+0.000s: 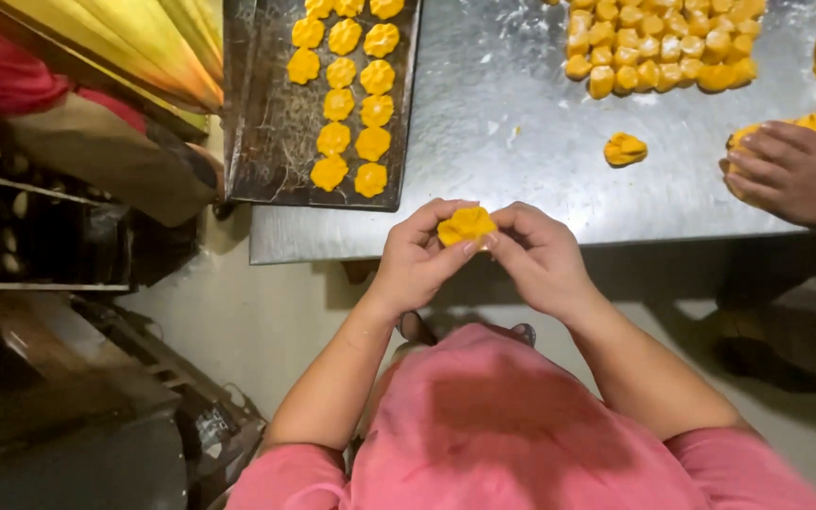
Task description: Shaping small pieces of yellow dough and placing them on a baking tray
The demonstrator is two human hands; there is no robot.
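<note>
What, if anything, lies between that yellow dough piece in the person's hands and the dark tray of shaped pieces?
Nothing visible does. The yellow dough piece is pinched between both hands' fingers at the shiny metal table edge; the dark baking tray lies up-left, only bare tabletop between.

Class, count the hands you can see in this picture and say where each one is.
3. The left hand and right hand pinch one dough piece at the table's near edge; another person's hand rests at right. Others may be out of view.

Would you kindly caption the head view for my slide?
Both hands, left and right, pinch a yellow dough piece beside a tray of shaped pieces.
</note>
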